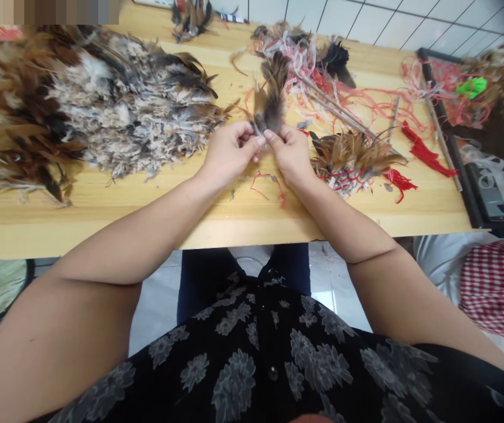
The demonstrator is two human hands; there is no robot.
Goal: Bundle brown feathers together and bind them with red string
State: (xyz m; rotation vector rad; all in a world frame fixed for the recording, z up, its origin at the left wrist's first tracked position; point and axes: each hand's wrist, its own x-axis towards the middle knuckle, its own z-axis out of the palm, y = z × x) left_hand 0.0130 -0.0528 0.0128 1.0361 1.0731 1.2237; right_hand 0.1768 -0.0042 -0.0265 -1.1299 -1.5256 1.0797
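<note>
Between my two hands, just above the wooden table, stands a small bunch of brown and black feathers point(272, 94), tips pointing away from me. My left hand point(234, 150) pinches the base of the bunch between thumb and fingers. From the other side, my right hand point(291, 151) closes on the same base, its thumb close to the left thumb. The quill ends are mostly covered by my fingers. Close to my right wrist lies a bundle of brown feathers point(353, 154) wound with red string. A broad heap of grey and brown feathers point(133, 111) spreads left of my left hand.
Thin sticks point(340, 111) lie by tangled pink and white strips point(318, 76) at the back. Red yarn point(426, 153) rests on the right of the table point(146, 226). A dark-framed tray point(463, 200) holds feathers, green string point(472, 88) and a phone-like device point(490, 194).
</note>
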